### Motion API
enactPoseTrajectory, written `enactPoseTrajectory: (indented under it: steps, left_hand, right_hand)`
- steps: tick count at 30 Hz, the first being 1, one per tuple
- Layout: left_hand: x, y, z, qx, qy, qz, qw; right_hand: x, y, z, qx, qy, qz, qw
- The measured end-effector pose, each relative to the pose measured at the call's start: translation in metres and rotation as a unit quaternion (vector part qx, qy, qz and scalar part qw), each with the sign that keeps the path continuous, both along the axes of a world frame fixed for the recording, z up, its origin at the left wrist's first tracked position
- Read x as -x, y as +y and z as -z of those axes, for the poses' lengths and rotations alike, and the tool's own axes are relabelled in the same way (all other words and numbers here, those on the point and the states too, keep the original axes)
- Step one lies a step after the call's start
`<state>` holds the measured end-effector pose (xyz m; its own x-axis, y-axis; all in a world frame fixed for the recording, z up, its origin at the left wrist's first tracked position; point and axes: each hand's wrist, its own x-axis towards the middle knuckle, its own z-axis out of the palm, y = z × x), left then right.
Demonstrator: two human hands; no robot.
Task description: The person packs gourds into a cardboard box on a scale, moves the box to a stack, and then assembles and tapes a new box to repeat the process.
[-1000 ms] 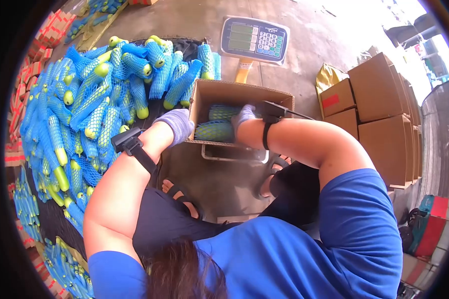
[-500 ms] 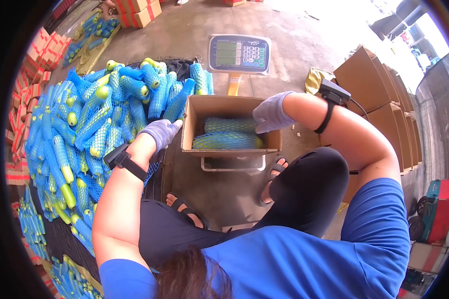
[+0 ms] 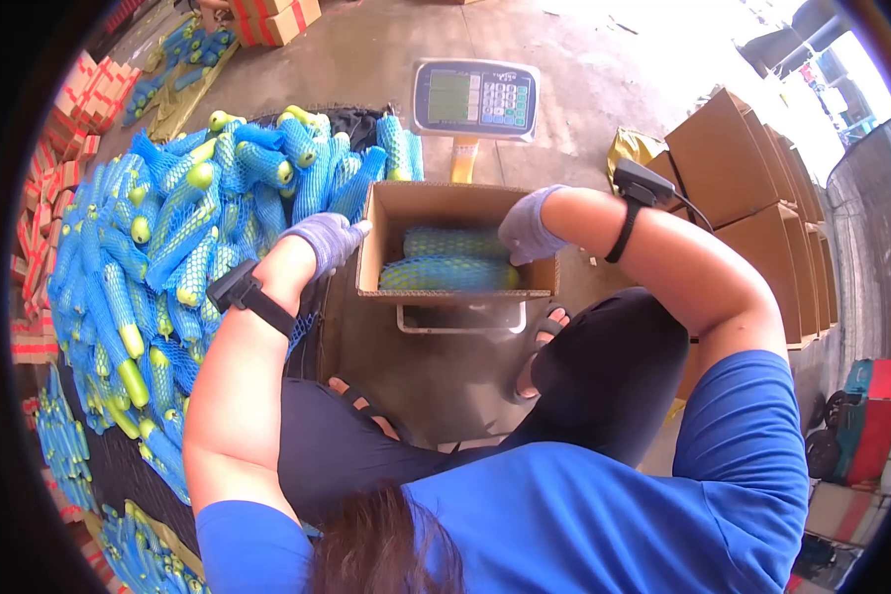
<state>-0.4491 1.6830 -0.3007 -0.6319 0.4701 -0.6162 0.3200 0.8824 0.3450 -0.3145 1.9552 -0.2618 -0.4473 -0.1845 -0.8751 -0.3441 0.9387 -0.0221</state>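
Note:
A cardboard box [image 3: 455, 294] sits open-topped on the scale in front of me. At least two long green gourds [image 3: 445, 274] in blue net sleeves lie side by side in it. My gloved left hand [image 3: 329, 244] is at the box's left wall, fingers curled and a fingertip at the rim. Reaching over the right wall, my gloved right hand [image 3: 533, 228] has its curled fingers down inside, by the gourds' right ends. The fingertips are partly hidden, and I cannot tell what they grip.
Behind the box stands the scale's display [image 3: 476, 99]. A large heap of net-sleeved gourds [image 3: 168, 247] fills the left. Folded or empty cardboard boxes [image 3: 738, 178] stand at the right. Red-taped cartons [image 3: 89, 99] are stacked far left, and another person's hand [image 3: 211, 8] shows at the top.
My right hand has shifted slightly left and lower in the box. My left hand stays by the left wall. The whole view has shifted a little.

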Motion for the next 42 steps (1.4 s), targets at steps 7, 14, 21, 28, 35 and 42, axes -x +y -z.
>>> enactPoseTrajectory:
  steps: [7,14,21,28,35,42]
  left_hand:
    - [-0.006,0.010,0.011,0.058,-0.016,0.075,0.995]
    - [0.006,-0.002,0.060,0.059,0.105,0.150,0.981]
    - [0.002,0.015,0.040,0.151,0.131,0.180,0.963]
    - [0.001,0.032,0.037,0.199,0.179,0.194,0.944]
    - [0.033,0.011,0.035,0.116,0.233,0.330,0.907]
    - [0.057,0.008,-0.076,-0.399,0.061,0.011,0.915]
  right_hand:
    - [0.016,-0.044,0.095,0.021,-0.013,-0.090,0.996]
    - [0.023,-0.011,0.067,0.040,0.048,-0.094,0.994]
    - [-0.004,0.052,-0.019,0.015,0.163,0.218,0.962]
    - [-0.023,0.035,0.026,0.021,0.053,0.281,0.958]
    - [0.003,0.053,0.031,-0.009,0.254,0.243,0.936]
    - [-0.100,0.127,-0.155,-0.100,0.367,0.178,0.907]
